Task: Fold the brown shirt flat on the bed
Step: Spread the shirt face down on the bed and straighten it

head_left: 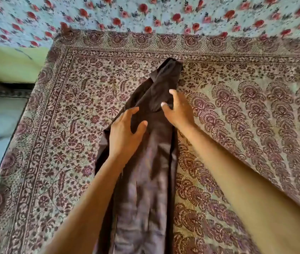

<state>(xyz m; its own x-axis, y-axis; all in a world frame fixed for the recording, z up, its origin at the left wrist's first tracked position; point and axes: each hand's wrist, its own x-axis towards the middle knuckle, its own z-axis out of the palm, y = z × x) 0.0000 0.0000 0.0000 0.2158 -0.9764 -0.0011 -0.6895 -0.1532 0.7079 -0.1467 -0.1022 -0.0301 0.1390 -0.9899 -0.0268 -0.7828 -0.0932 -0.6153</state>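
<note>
The bed point(255, 125) is covered by a cream sheet printed with maroon flowers and a patterned border. A brown shirt point(145, 180) lies on it as a long narrow strip, running from the near edge toward the far border, collar end farthest away.

Bare forearms, no sleeves, unadorned hands point(125, 132)

The shirt point(145, 153) lies lengthwise on the bedspread point(237, 116), running away from me. My left hand point(125, 132) rests on it, my right hand point(178, 109) at its right edge, apparently touching.
</note>
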